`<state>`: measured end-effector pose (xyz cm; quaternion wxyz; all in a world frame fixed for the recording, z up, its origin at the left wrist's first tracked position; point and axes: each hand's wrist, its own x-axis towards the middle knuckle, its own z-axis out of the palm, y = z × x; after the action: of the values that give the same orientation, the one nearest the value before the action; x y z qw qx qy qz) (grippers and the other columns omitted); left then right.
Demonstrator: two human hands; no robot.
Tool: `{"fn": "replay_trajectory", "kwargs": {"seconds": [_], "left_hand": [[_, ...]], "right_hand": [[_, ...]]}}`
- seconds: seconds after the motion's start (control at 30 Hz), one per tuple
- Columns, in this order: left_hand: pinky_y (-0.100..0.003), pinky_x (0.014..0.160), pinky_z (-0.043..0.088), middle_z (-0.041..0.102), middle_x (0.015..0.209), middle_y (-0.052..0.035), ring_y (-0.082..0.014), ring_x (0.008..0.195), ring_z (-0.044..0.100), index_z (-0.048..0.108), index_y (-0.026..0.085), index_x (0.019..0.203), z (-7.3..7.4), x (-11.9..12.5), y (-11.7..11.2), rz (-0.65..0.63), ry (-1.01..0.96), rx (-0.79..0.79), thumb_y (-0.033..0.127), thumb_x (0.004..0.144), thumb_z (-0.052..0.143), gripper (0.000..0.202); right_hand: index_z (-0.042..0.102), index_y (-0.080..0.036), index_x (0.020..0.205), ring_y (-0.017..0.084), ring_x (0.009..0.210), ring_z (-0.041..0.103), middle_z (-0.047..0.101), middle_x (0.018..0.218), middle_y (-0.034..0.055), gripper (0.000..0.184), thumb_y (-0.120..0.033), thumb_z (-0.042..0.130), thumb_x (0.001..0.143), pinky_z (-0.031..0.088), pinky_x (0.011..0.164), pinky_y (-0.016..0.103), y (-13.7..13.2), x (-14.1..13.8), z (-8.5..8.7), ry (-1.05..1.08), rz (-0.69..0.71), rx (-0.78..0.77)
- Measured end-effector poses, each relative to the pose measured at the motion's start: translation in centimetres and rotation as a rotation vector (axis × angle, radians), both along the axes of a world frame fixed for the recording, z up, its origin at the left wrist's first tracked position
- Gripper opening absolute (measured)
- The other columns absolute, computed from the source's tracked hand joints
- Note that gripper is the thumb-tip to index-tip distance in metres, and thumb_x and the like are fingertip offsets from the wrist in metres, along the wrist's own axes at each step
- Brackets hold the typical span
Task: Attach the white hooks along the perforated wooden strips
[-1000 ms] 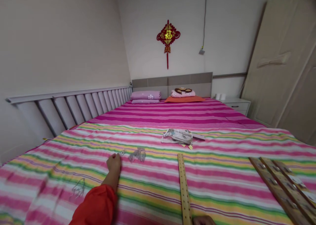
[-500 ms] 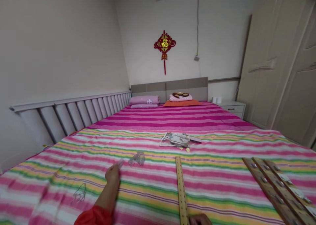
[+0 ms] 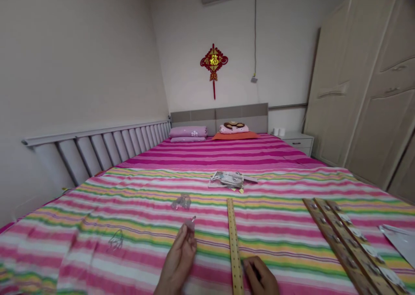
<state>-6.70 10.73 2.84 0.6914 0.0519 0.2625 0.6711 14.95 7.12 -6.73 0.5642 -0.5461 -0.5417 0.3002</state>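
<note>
My left hand (image 3: 180, 254) is raised over the striped bed sheet, its thumb and fingers pinching a small clear plastic bag (image 3: 190, 224). What the bag contains is too small to tell. A long, narrow wooden strip (image 3: 234, 243) with rows of small holes lies lengthwise in front of me. Just right of its near end is my right hand (image 3: 261, 275), fingers curled in; whatever may be in them is hidden. Beyond my left hand lies another clear plastic bag (image 3: 181, 201) with small pieces.
Several brown wooden strips (image 3: 340, 243) with metal and white round parts lie at the right, beside a white packet (image 3: 400, 241). A clear packet of grey parts (image 3: 228, 179) rests farther back. Thin, clear crumpled plastic (image 3: 116, 240) is at left. A radiator (image 3: 97, 150) borders the bed.
My left hand has come from the left toward the wooden strip, carrying the small bag. My right hand shows more fully, beside the strip. The view has shifted slightly right.
</note>
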Motion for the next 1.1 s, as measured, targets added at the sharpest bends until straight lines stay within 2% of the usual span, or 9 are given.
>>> {"fn": "replay_trajectory", "kwargs": {"seconds": [0.2,0.3,0.4,0.5,0.63,0.73,0.9,1.0,1.1], "left_hand": [[-0.022,0.071,0.053,0.07,0.109,-0.0036,-0.0125,0.092,0.066,0.068,0.023,0.093,-2.4,3.5,-2.3,-0.171,-0.105,0.005,0.015,0.091,0.047,0.023],[-0.023,0.076,0.051,0.065,0.121,0.0,-0.0121,0.099,0.064,0.068,0.027,0.092,-2.8,4.3,-3.1,-0.193,-0.068,0.055,0.016,0.088,0.052,0.02],[-0.025,0.083,0.049,0.06,0.128,-0.0009,-0.0136,0.108,0.059,0.068,0.027,0.091,-2.4,4.8,-4.0,-0.215,-0.023,0.145,0.017,0.084,0.06,0.015],[-0.027,0.084,0.048,0.061,0.124,-0.0029,-0.0168,0.11,0.058,0.068,0.024,0.085,-1.6,5.1,-5.1,-0.254,0.024,0.247,0.021,0.076,0.07,0.01],[-0.026,0.078,0.047,0.063,0.116,-0.0027,-0.0163,0.097,0.061,0.066,0.02,0.074,-0.4,5.5,-6.7,-0.326,0.068,0.312,0.026,0.07,0.076,0.012],[-0.025,0.079,0.046,0.066,0.107,-0.0041,-0.0133,0.084,0.062,0.067,0.018,0.076,0.1,5.7,-7.3,-0.431,0.067,0.333,0.026,0.072,0.074,0.011],[-0.028,0.081,0.046,0.069,0.09,-0.0068,-0.0171,0.085,0.063,0.07,0.013,0.083,-0.6,6.1,-6.9,-0.586,0.009,0.28,0.018,0.072,0.07,0.012],[-0.029,0.087,0.045,0.069,0.087,-0.006,-0.0174,0.089,0.063,0.069,0.013,0.078,-1.7,6.1,-6.3,-0.642,0.013,0.157,0.017,0.077,0.064,0.007],[-0.034,0.088,0.047,0.066,0.1,-0.0067,-0.0189,0.096,0.061,0.066,0.014,0.094,-2.7,6.0,-6.1,-0.701,0.065,0.089,0.024,0.084,0.058,0.016]], "right_hand": [[0.058,-0.019,0.059,0.015,0.057,0.045,0.05,0.057,-0.0015,0.044,-0.062,0.063,0.068,0.038,0.053,0.025,-0.6,0.0,2.8,0.263,0.096,-0.088],[0.057,-0.018,0.06,0.01,0.047,0.038,0.045,0.051,-0.0047,0.043,-0.059,0.067,0.068,0.03,0.046,0.023,-1.5,-1.2,4.5,0.433,0.2,-0.163],[0.057,-0.018,0.061,0.006,0.038,0.031,0.044,0.046,-0.0064,0.043,-0.059,0.069,0.068,0.021,0.041,0.021,-2.6,-2.6,6.2,0.531,0.346,-0.249],[0.059,-0.017,0.064,0.006,0.036,0.033,0.047,0.045,-0.0059,0.041,-0.057,0.068,0.07,0.021,0.04,0.021,-3.7,-3.3,7.9,0.6,0.446,-0.293],[0.064,-0.016,0.069,0.004,0.037,0.035,0.056,0.055,-0.0027,0.038,-0.054,0.069,0.072,0.022,0.04,0.02,-4.9,-3.4,9.8,0.662,0.489,-0.302],[0.067,-0.016,0.075,0.005,0.037,0.036,0.056,0.054,-0.0019,0.04,-0.056,0.066,0.074,0.023,0.041,0.021,-5.3,-3.3,10.5,0.698,0.48,-0.292],[0.068,-0.017,0.076,0.007,0.039,0.037,0.048,0.046,-0.0045,0.037,-0.054,0.066,0.074,0.026,0.041,0.021,-5.1,-2.7,10.2,0.634,0.468,-0.296],[0.069,-0.02,0.08,0.01,0.049,0.046,0.054,0.058,-0.0023,0.03,-0.049,0.069,0.074,0.036,0.047,0.022,-4.7,-1.8,10.3,0.486,0.367,-0.196],[0.072,-0.021,0.08,0.016,0.069,0.057,0.06,0.074,0.0022,0.023,-0.043,0.067,0.077,0.044,0.061,0.026,-4.2,-0.7,10.9,0.298,0.369,-0.064]]}}
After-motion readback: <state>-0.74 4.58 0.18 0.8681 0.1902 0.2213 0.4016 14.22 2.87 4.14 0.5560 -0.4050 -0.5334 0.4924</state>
